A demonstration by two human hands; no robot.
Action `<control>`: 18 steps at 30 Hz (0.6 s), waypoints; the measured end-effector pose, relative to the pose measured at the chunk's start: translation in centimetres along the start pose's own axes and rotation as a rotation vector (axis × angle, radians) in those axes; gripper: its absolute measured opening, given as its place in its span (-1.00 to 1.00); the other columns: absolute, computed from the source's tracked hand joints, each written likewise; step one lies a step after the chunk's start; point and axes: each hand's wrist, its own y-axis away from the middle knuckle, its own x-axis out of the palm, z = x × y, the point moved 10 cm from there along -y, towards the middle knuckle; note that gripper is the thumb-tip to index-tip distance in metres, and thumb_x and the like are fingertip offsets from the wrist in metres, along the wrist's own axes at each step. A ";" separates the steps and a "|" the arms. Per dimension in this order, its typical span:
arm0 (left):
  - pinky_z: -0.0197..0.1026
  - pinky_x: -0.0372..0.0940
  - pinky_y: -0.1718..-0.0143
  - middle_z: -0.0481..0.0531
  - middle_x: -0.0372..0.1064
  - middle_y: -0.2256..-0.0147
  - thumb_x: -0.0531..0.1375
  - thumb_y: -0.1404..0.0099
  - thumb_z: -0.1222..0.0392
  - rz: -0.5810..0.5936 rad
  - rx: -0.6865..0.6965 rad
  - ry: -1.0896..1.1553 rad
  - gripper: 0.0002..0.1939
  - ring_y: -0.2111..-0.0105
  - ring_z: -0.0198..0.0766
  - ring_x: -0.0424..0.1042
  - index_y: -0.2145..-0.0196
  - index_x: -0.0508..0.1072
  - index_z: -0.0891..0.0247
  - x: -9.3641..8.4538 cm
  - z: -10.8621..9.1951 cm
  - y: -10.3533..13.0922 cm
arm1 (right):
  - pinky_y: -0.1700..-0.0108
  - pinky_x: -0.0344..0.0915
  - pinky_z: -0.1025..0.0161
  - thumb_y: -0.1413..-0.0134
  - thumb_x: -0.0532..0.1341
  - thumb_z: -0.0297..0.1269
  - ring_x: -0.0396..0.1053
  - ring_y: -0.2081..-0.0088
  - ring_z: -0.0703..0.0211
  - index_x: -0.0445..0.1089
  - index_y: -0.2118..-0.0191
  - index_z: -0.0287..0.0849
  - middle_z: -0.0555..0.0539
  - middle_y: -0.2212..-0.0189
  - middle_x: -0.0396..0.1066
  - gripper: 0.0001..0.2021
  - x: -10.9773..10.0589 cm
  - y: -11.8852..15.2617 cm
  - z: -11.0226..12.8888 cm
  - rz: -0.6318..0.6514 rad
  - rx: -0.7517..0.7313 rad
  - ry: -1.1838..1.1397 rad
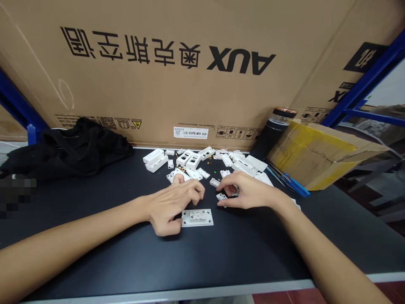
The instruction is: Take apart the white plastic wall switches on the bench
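In the head view, the white plate (207, 223) lies flat on the black table (126, 257), a small fitting (198, 215) on top. At its nine o'clock the left hand (177, 200) is loosely curled, thumb and fingers apart, thumb by the plate's edge. At two o'clock the right hand (242, 190) has thumb and fingertips about a small block (221, 197); whether they pinch it, I cannot tell. A light pinch on the block's sides, plate kept steady, should serve best. At twelve o'clock, the cardboard box (142, 93) reads "AUX" and "奥克斯空调", upside down; its label (190, 132) shows "KFR-46W/BpR3E(B1)".
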 end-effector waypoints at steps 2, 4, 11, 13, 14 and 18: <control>-0.04 -0.01 0.23 0.18 0.19 0.04 0.06 0.23 0.31 0.022 0.002 0.015 -0.41 0.13 -0.03 0.29 0.17 -0.03 0.17 0.4 -0.3 -0.1 | 0.27 0.16 0.25 -0.12 0.33 0.02 0.30 0.44 0.25 0.55 0.24 -0.15 0.04 0.50 0.40 -0.69 -0.1 0.1 -0.1 -0.002 0.009 0.019; -0.04 -0.02 0.24 0.16 0.21 0.04 0.06 0.23 0.32 0.057 0.006 0.006 -0.40 0.15 -0.05 0.31 0.16 -0.02 0.17 0.9 -0.6 -0.2 | 0.26 0.16 0.25 -0.15 0.31 0.00 0.30 0.44 0.25 0.55 0.26 -0.15 0.03 0.50 0.40 -0.71 -0.2 0.1 -0.2 -0.005 0.018 0.024; -0.02 0.00 0.30 0.09 0.31 0.12 0.05 0.14 0.32 0.119 -0.016 -0.091 -0.44 0.29 -0.10 0.30 0.12 0.02 0.15 1.8 -0.5 -0.6 | 0.20 0.15 0.22 -0.20 0.27 -0.02 0.31 0.44 0.23 0.51 0.30 -0.13 0.04 0.51 0.42 -0.73 -0.5 0.0 -0.1 -0.028 0.010 0.048; -0.01 0.01 0.31 0.09 0.32 0.15 0.07 0.09 0.30 0.135 -0.033 -0.126 -0.50 0.30 -0.09 0.30 0.14 0.03 0.16 1.9 -0.4 -0.6 | 0.21 0.16 0.21 -0.20 0.27 -0.04 0.30 0.45 0.23 0.51 0.30 -0.13 0.04 0.51 0.41 -0.75 -0.4 -0.1 0.0 -0.025 0.004 0.048; -0.01 0.02 0.31 0.08 0.32 0.18 0.07 0.06 0.29 0.142 -0.039 -0.142 -0.54 0.30 -0.09 0.30 0.16 0.03 0.17 2.0 -0.4 -0.6 | 0.22 0.16 0.21 -0.20 0.27 -0.04 0.29 0.45 0.23 0.51 0.30 -0.13 0.04 0.52 0.41 -0.75 -0.4 -0.1 0.0 -0.024 0.003 0.049; 0.01 0.04 0.31 0.03 0.29 0.30 0.07 -0.01 0.23 0.153 -0.076 -0.190 -0.64 0.36 -0.10 0.30 0.22 0.03 0.18 2.2 -0.2 -0.5 | 0.24 0.15 0.22 -0.21 0.27 -0.05 0.29 0.45 0.22 0.52 0.31 -0.13 0.04 0.52 0.41 -0.75 -0.4 -0.1 0.1 -0.030 0.001 0.043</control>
